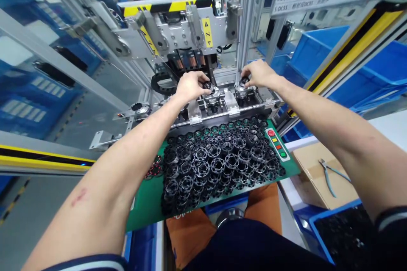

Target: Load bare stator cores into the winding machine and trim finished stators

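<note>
Both arms reach forward to the machine. My left hand [190,86] closes its fingers round a small black ring-shaped part [207,85] at the top of a round metal fixture [212,95]. Further right, my right hand [260,74] pinches a similar black ring [244,80] over a second metal fixture [242,91]. Whether each ring is fully seated cannot be seen, as the fingers cover part of it. Nearer to me, many black ring-shaped parts [218,165] lie stacked close together on a green work surface [146,209].
A button panel [277,145] sits right of the rings. Pliers [329,175] lie on a cardboard box [313,169]; below stands a blue bin [321,237] of dark parts. Striped guard posts [47,159] flank the machine. Red-marked rings [155,168] lie by my left forearm.
</note>
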Available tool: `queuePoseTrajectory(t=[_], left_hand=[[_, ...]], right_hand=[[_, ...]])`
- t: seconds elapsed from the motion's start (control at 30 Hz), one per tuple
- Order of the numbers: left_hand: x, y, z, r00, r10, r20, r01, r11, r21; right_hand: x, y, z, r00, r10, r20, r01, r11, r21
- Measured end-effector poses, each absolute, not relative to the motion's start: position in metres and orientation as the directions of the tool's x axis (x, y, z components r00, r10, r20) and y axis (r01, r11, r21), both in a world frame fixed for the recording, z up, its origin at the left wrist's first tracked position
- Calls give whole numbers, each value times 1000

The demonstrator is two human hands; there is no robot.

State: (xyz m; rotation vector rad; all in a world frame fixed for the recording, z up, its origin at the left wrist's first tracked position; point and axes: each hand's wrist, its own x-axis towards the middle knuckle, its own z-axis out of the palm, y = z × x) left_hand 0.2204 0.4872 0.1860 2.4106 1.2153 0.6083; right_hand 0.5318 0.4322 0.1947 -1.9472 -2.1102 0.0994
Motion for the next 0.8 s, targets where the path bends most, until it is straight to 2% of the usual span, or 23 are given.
queuePoseTrajectory(t=[0.07, 0.23, 0.47, 0.67, 0.73, 0.8], left_hand=[[220, 490, 186, 574, 797, 189, 645, -582, 495], [229, 500, 189, 623, 771, 134, 688, -621, 375], [241, 509, 196, 701, 714, 13, 705, -695, 138], [228, 462, 175, 773, 634, 19, 634, -773, 13], [214, 447, 170, 788, 615, 27, 615, -789, 7], [190, 440, 174, 778, 620, 104, 621, -783, 30]], right_hand=[[535, 436, 199, -93, 988, 127, 966, 120, -227], [538, 448, 203, -150, 984, 92, 968, 165, -187], [544, 467, 202, -260, 962, 89, 951, 271, -150], [557, 487, 195, -349, 935, 57, 930, 354, -99], [562, 494, 195, -371, 928, 34, 921, 373, -110], [565, 498, 196, -383, 924, 11, 917, 381, -120]])
